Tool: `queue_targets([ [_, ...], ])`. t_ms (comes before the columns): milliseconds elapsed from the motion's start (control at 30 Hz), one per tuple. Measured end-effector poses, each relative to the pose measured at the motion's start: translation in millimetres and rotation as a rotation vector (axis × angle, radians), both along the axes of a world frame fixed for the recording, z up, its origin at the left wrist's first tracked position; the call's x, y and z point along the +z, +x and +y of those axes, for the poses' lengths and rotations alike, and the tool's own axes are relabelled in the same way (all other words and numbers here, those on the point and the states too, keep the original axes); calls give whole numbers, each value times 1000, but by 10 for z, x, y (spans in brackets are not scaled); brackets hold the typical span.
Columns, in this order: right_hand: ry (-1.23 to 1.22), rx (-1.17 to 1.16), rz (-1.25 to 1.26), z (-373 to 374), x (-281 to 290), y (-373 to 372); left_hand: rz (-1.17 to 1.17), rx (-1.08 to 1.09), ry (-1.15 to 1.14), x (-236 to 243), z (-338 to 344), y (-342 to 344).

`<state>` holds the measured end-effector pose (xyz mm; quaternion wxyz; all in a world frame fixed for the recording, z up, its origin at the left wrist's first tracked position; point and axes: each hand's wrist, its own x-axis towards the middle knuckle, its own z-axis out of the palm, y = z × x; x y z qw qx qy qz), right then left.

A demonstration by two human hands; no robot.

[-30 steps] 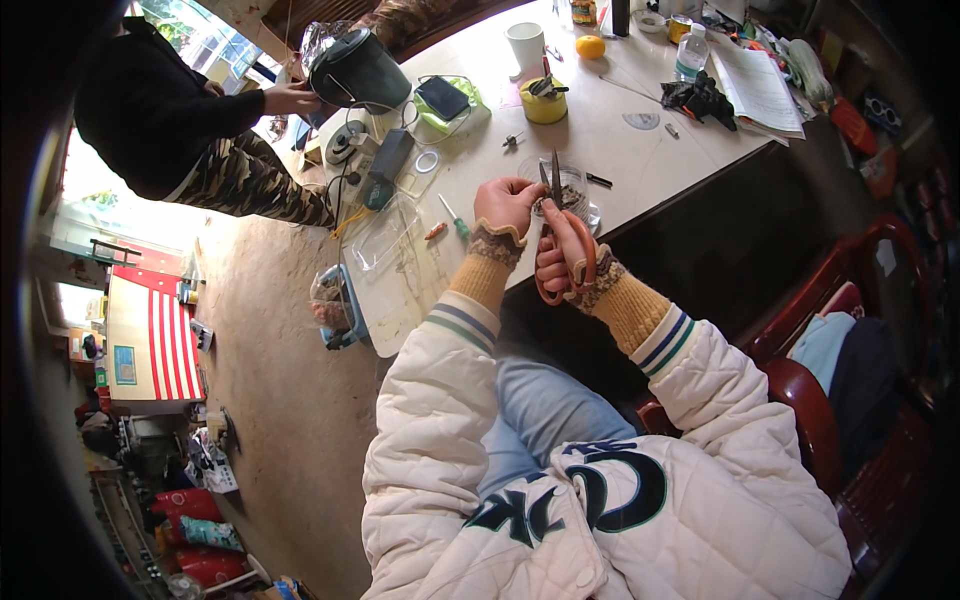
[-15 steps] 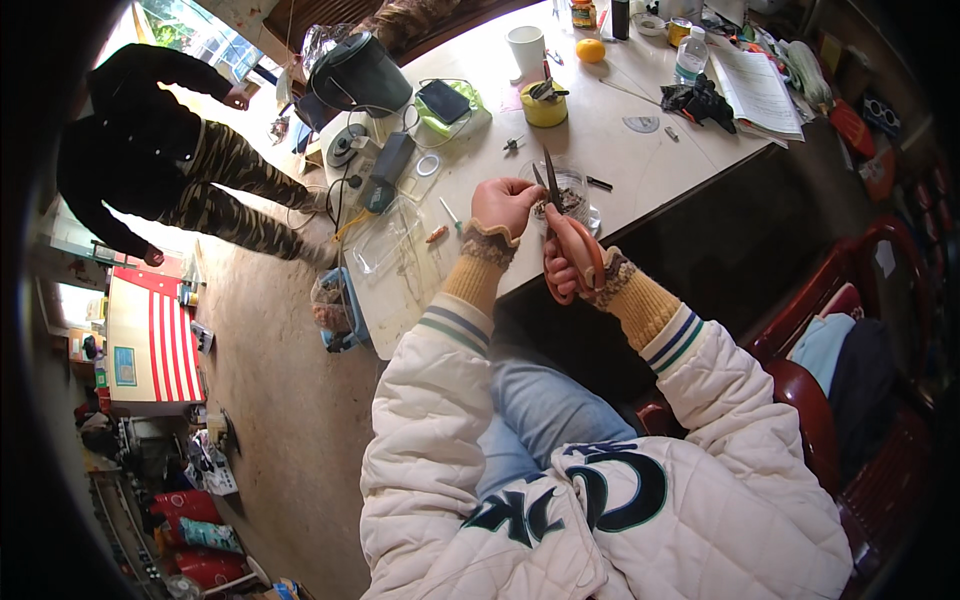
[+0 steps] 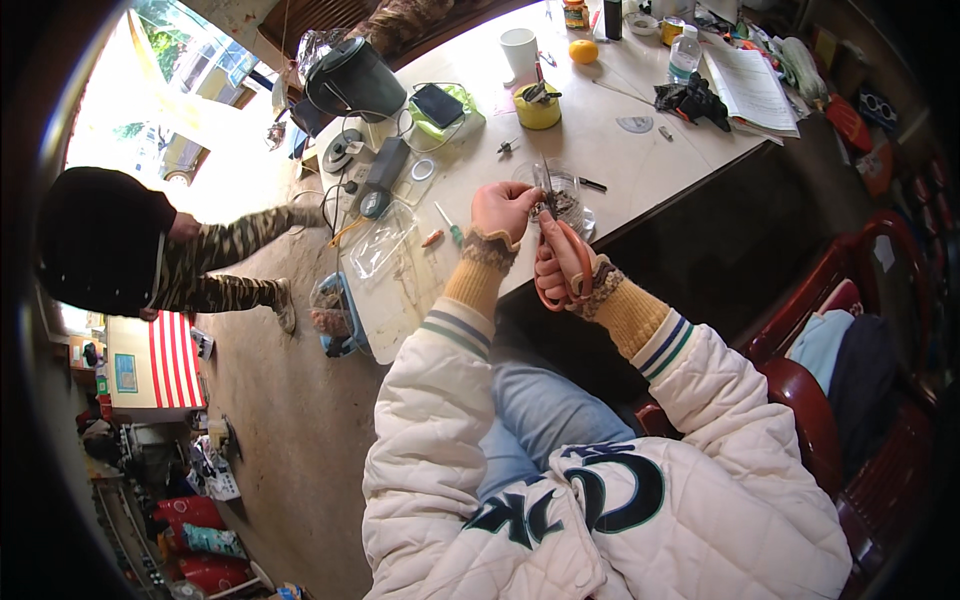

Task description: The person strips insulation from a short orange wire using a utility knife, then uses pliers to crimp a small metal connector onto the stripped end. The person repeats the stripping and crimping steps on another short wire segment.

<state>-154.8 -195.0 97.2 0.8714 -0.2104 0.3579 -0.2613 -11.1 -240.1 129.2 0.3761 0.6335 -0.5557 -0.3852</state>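
My right hand (image 3: pixel 562 262) is wrapped round orange-handled scissors (image 3: pixel 578 250), whose dark blades point away from me and lie close together. Beside the blades, my left hand (image 3: pixel 503 208) is closed in a pinch. Whatever small piece sits between its fingertips is too small to make out. Under and just beyond both hands stands a clear round container (image 3: pixel 572 200) with brown bits in it, partly covered by my fingers. A black pen-like stick (image 3: pixel 593 184) lies at its far right side. To the left of my left hand are a green-handled screwdriver (image 3: pixel 455 233) and a small reddish-brown piece (image 3: pixel 432 238).
On the table (image 3: pixel 640 170) stand a yellow pot (image 3: pixel 538 107), a white cup (image 3: pixel 519 55), an orange (image 3: pixel 583 51) and a bottle (image 3: pixel 685 55). Left are a dark bucket (image 3: pixel 355 78) and a clear tray (image 3: pixel 384 243). A person (image 3: pixel 110 240) stands at the far left.
The scissor blades have gone from spread apart to nearly together. My hands stay in about the same place. The person at the left has moved away from the table, one leg stretched toward it.
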Motion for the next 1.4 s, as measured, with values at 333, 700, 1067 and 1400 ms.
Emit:
queue_targets([
  [333, 187, 141, -282, -53, 40, -137, 453, 273, 42, 50, 776, 507],
  [700, -539, 344, 613, 384, -94, 231, 804, 635, 144, -486, 2475, 1041],
  [1067, -940, 136, 1011, -299, -1059, 542, 1059, 708, 75, -510, 2981, 1199],
  [1400, -1245, 394, 1605, -264, -688, 793, 1087, 755, 65, -682, 2956, 1288],
])
